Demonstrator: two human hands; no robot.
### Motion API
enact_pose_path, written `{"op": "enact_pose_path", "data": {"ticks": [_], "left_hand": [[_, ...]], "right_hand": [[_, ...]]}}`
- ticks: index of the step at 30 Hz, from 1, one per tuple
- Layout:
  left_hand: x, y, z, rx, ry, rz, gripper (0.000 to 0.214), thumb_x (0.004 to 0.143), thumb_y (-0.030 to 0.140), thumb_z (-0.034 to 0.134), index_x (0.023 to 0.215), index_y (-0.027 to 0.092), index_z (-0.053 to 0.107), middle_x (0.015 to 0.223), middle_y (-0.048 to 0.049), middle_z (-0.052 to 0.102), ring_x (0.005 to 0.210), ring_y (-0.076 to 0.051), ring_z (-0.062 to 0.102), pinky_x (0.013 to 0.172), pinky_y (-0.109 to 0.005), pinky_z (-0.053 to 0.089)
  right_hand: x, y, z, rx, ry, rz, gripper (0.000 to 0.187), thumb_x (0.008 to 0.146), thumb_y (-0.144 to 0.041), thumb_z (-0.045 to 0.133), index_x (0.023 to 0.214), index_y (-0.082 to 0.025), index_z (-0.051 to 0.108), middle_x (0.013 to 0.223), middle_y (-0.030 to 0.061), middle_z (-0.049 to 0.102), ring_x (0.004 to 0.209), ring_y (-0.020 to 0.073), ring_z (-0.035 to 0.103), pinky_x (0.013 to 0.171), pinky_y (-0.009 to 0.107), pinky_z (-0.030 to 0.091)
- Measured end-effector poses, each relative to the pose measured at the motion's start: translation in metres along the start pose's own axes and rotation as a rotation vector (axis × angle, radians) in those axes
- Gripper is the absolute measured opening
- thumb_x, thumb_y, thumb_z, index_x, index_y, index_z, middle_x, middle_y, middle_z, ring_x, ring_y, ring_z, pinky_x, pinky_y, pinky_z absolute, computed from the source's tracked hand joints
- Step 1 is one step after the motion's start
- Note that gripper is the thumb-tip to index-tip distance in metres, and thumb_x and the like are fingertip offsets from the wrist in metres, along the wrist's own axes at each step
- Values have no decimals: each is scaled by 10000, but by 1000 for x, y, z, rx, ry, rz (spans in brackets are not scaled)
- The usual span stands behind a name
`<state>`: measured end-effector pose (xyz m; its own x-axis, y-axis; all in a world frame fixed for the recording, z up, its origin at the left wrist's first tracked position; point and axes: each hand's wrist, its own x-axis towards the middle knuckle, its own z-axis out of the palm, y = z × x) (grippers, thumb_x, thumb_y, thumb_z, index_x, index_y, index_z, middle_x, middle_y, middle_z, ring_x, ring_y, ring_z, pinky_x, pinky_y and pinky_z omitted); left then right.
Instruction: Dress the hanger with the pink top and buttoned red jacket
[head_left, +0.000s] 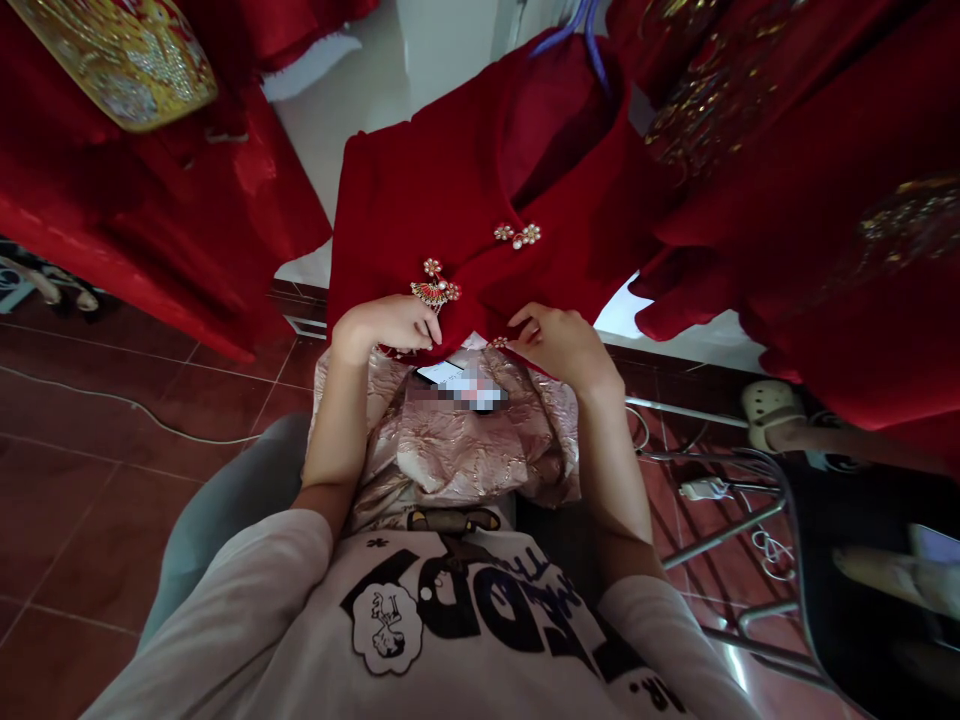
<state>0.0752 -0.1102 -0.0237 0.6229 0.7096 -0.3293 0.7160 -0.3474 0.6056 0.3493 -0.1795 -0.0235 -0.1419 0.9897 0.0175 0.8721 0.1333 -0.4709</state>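
Note:
A red velvet-like jacket (420, 200) hangs in front of me on a purple hanger (596, 60). Pearl flower clasps (517, 236) fasten its front. A fan-shaped ornament (431, 291) with gold and pearls lies beside my left hand (397, 325), whose fingers are curled on the jacket's lower part. My right hand (559, 340) pinches the cloth near the lower front, close to another small pearl clasp (498, 343). Beneath the hands, a lit phone (457, 385) rests on shiny pink fabric (472, 450) across my lap.
Red garments hang at left (187, 210) and right (840, 260), some with gold embroidery. A cable (150, 405) crosses the tiled floor (82, 500). At right are a metal-framed chair (750, 520), a white plug (705, 488) and a person's foot in a pale clog (772, 410).

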Motion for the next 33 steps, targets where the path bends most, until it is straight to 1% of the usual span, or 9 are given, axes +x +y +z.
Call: {"op": "enact_pose_path", "data": {"ticks": [2, 5, 9, 12, 16, 20, 23, 29, 33], "left_hand": [[1, -2, 1, -18, -5, 51, 332, 754, 157, 642, 989, 206, 872, 839, -19, 838, 645, -137, 744, 531, -164, 462], [6, -4, 4, -105, -56, 76, 305, 759, 183, 640, 949, 215, 876, 787, -18, 827, 594, -128, 735, 509, -147, 471], [17, -5, 11, -205, -97, 61, 238, 676, 190, 672, 824, 212, 857, 731, -19, 807, 578, -145, 730, 504, -158, 502], [22, -3, 15, -277, -107, 46, 219, 636, 175, 667, 770, 208, 837, 731, -22, 804, 626, -165, 742, 521, -181, 538], [23, -1, 15, -306, -87, 59, 210, 644, 135, 682, 778, 192, 833, 776, -40, 818, 662, -174, 751, 562, -208, 575], [23, 0, 15, -300, -45, 84, 89, 681, 113, 745, 714, 178, 797, 745, -42, 801, 641, -170, 734, 590, -230, 580], [24, -2, 14, -298, -15, 115, 52, 655, 119, 778, 667, 167, 761, 706, -30, 781, 631, -163, 721, 586, -212, 549], [27, -9, 13, -268, 51, 233, 142, 614, 240, 822, 709, 170, 743, 754, -10, 790, 656, -158, 700, 595, -200, 523], [29, -10, 13, -147, 153, 242, 120, 584, 162, 782, 659, 171, 689, 698, -8, 752, 653, -171, 673, 569, -218, 490]], "right_hand": [[3, -3, 6, -35, -24, 0, 170, 868, -223, 789, 1039, -226, 789, 862, 41, 812, 825, 236, 758, 746, 342, 499], [8, -8, 13, -79, -57, -3, 115, 848, -284, 835, 926, -227, 772, 830, 38, 790, 798, 231, 730, 693, 317, 450], [13, -10, 15, -80, -54, -54, 114, 813, -221, 838, 819, -218, 724, 891, 30, 787, 791, 196, 704, 655, 283, 402], [13, -8, 13, 61, -89, -74, 164, 779, -200, 838, 763, -208, 675, 812, 10, 767, 742, 171, 698, 659, 271, 435], [14, -8, 18, 386, -224, -186, 241, 754, -330, 877, 735, -201, 674, 760, 22, 774, 753, 181, 742, 692, 274, 536], [19, -15, 35, 515, -104, -214, 197, 774, -332, 850, 776, -193, 711, 829, 53, 812, 782, 191, 767, 743, 299, 599], [23, -21, 45, 523, -97, -186, 147, 774, -255, 846, 775, -187, 715, 837, 54, 818, 800, 191, 773, 765, 297, 613], [23, -26, 52, 497, -43, -148, 98, 805, -178, 830, 781, -182, 734, 868, 54, 832, 814, 188, 784, 805, 295, 613], [25, -26, 60, 497, -8, -157, 81, 833, -162, 816, 800, -182, 745, 890, 57, 840, 829, 192, 796, 825, 302, 618]]}}
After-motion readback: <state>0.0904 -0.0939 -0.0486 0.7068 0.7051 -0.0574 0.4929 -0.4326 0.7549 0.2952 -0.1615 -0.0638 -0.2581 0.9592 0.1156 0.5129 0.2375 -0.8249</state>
